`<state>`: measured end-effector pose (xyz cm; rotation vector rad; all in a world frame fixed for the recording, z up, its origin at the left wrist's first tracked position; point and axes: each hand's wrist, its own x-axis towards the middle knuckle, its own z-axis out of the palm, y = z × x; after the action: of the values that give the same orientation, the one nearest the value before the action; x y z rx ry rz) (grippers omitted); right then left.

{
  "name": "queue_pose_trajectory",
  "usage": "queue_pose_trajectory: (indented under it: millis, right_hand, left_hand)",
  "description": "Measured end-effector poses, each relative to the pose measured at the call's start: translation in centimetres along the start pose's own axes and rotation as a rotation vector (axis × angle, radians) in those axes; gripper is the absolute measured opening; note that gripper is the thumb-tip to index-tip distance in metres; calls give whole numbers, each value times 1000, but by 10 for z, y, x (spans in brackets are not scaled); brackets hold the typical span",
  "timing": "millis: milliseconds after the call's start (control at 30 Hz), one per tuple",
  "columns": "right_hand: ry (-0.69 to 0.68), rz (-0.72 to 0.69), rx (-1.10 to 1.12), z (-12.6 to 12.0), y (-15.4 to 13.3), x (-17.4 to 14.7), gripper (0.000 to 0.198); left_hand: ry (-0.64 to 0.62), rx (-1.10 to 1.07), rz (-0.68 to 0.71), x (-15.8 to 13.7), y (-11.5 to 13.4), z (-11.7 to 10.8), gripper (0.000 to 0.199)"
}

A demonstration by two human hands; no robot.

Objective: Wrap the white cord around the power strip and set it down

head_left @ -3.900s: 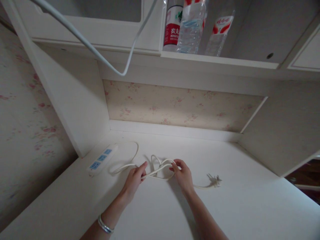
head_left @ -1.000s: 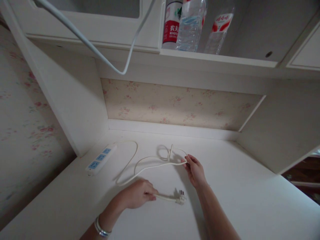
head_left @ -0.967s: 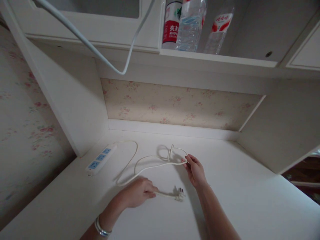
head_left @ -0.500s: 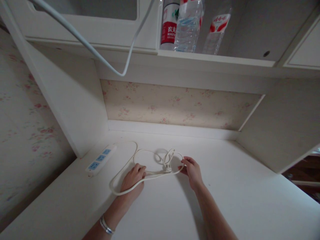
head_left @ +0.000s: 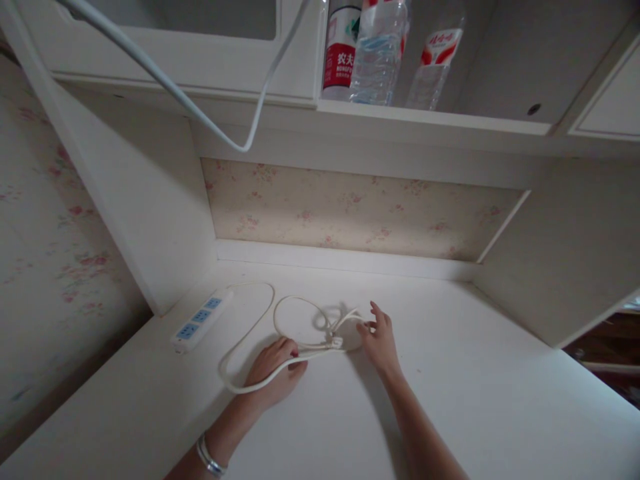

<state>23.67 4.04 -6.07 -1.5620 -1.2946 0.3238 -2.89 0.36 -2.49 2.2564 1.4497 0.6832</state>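
Cord (head_left: 311,355) draped over curled left hand (head_left: 267,363), gripped there; pinched in right hand (head_left: 379,341).

Left hand (head_left: 275,370): palm down, back uppermost, a thick loop of the white cord (head_left: 311,356) crossing over it; grip partly hidden.
Right hand (head_left: 379,340): thumb and a finger closed on the cord's right-hand loop, index finger raised.
Plug (head_left: 336,343): between the hands, beside the crossing loops.
Power strip (head_left: 199,325): white, three blue socket panels, lying obliquely at the left of the white desk (head_left: 475,393); cord leaves its far end.
Bracelet (head_left: 208,458): silver, left wrist.
Shelf (head_left: 450,120): above, bearing a red-labelled bottle (head_left: 341,60), a clear bottle (head_left: 377,67) and a third, tilted bottle (head_left: 435,63).
Bent pale tube (head_left: 176,93): hanging at upper left, before the cabinet.
Wallpaper (head_left: 345,203): floral, behind the desk.
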Motion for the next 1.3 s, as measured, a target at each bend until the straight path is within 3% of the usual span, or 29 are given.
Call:
queue_pose_trajectory:
  millis: [167,267,367,533,733,867,967,1033,1100,1167,1233,1300]
  right_hand:
    - [-54,-451,-236,-1,-22,-8,52]
    - [-95,-524,-316,-4,-31,-11,33]
    - [-89,-453,-365,-9,-32,-11,24]
    - [-50,-192,-372,-12,-31,-11,35]
    - [-67,-50,-312,-11,-36,-11,45]
    - [-81,-14,-240,-9,-37,-13,44]
    - [-94,9,-186,-7,-39,-15,42]
    - [-96,25,-128,-5,-41,-16,41]
    - [-99,46,-59,-4,-43,-17,41]
    - [-114,75,17,-3,-45,-18,43]
    - [-134,124,116,-1,-46,-19,46]
    - [-152,185,242,3,-45,-19,47]
  left_hand:
    - [0,-255,8,0,3,1,24]
    - [-63,-452,-98,2,3,2,47]
    - [-178,-615,-289,6,-2,6,77]
    - [-337,-1000,-417,8,-6,3,88]
    - [-516,-1509,-374,5,8,-14,74]
    - [-642,-1730,-240,-3,21,-26,68]
    - [-599,-1881,-156,-8,27,-34,62]
    - [-492,-1940,-137,-8,27,-37,56]
    - [-304,-1899,-113,-7,26,-38,50]
    - [-83,-1647,-45,-5,24,-34,42]
    - [100,-1173,42,-3,21,-24,33]
    - [204,-633,88,-2,18,-10,32]
